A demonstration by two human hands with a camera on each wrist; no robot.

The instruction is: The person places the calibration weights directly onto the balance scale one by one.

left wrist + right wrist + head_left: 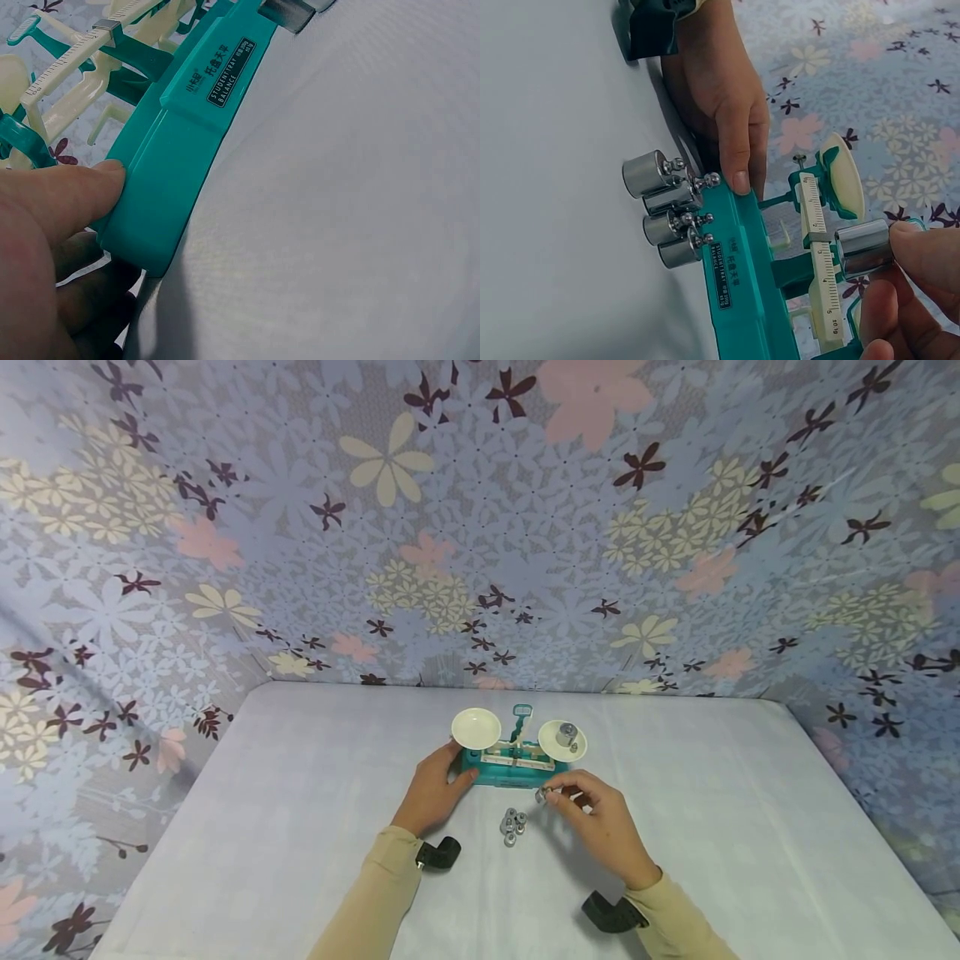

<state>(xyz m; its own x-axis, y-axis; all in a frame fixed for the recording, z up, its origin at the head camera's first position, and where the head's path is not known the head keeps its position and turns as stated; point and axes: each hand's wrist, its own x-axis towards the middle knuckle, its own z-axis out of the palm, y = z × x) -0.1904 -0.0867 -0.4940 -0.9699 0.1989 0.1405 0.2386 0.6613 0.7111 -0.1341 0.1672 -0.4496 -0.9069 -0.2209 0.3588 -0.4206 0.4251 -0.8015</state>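
A teal tray balance (513,774) with two cream pans stands on the table. My left hand (430,792) grips the left end of its base, the thumb on the front and the fingers behind. In the right wrist view, the thumb and fingers of my right hand (922,281) pinch a shiny cylindrical metal weight (864,249) at its top. That hand is just in front of the base's right end. On the right pan (551,749) stand a larger metal weight (567,734) and a small one (574,747).
Several knobbed metal weights (510,828) stand close together on the table in front of the balance. The left pan (476,729) sits above my left hand. A pale cloth covers the table (315,760), and flowered fabric (480,527) rises behind it.
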